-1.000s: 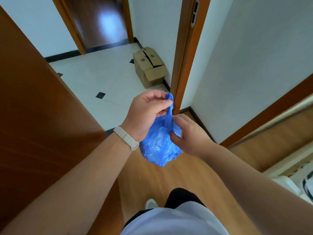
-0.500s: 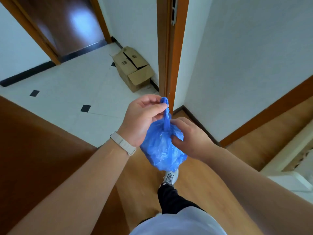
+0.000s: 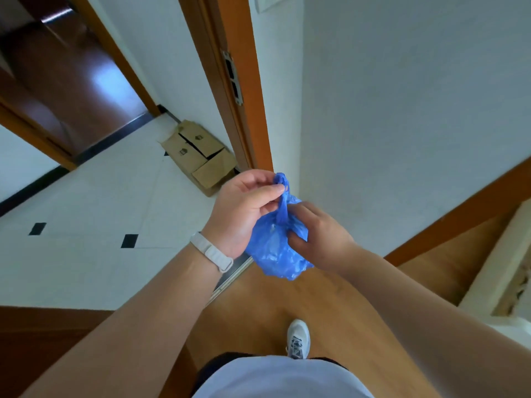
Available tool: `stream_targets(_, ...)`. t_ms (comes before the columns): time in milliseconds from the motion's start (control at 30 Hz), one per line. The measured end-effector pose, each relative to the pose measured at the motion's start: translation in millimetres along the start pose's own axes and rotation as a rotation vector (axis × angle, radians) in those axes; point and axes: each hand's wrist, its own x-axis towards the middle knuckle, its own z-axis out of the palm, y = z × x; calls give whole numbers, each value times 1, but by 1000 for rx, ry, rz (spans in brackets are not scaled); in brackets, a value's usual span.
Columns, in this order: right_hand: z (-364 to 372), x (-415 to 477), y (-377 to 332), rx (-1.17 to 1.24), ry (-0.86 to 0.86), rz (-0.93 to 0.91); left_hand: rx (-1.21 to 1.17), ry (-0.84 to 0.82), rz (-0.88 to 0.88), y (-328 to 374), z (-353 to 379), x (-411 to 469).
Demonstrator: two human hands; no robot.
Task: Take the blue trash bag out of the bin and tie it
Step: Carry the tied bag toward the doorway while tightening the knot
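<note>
A small crumpled blue trash bag (image 3: 273,248) hangs in the air in front of me at chest height, between both hands. My left hand (image 3: 244,208), with a white wristband, pinches the twisted neck of the bag at its top. My right hand (image 3: 319,237) grips the bag's body from the right side, thumb pressed into the plastic. The neck is drawn up into a thin twisted strand. No bin is in view.
An orange-brown door frame (image 3: 244,96) stands just ahead, with a white wall to its right. A flattened cardboard box (image 3: 198,156) lies on the white tiled floor beyond the threshold. My shoe (image 3: 297,338) is on the wooden floor. A pale furniture edge (image 3: 500,271) is at right.
I have walked forward toward the doorway, and the open door has slid out of view at left. Both hands keep their hold on the bag, and the neck looks more tightly twisted.
</note>
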Motion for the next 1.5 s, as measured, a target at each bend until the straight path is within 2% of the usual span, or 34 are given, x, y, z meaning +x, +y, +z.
stream_targets(300,-8,27,50,-1,118,114,173,-156,-69,-3,38,69)
stream_targets(633,18,49,103,-64,183,402,299,-434,-173,-45,56,164)
stream_targets(933,61,94,152,-118,237,607,304,-669,-323,-105,45,262)
stream_targets(1233,113,112,246,-82,299,747,254,-673,-417,-197,59,329)
stream_targets(1500,203,109,378,-76,194,749,270,-619,-519,-342,45,382)
